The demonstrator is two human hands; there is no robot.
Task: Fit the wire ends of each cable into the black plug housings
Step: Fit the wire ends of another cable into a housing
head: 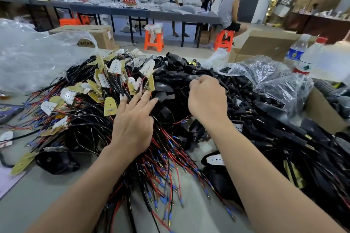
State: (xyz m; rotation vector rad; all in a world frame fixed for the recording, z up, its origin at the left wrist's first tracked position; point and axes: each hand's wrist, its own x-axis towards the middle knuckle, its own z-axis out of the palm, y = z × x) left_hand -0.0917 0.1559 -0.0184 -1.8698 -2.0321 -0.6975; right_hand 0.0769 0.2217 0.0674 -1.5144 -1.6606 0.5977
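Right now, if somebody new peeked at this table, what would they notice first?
The huge tangle of cables with red and blue wire ends fills the middle of the table, with the left hand spread on it. To its right lies a heap of black plug housings under the curled right hand. Far behind, bright orange stools stand on the floor.

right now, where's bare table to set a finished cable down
Bare table lies near left, below the lone black shell, beside the paper. Crowded: cable pile in the middle, black plug housings heaped right.
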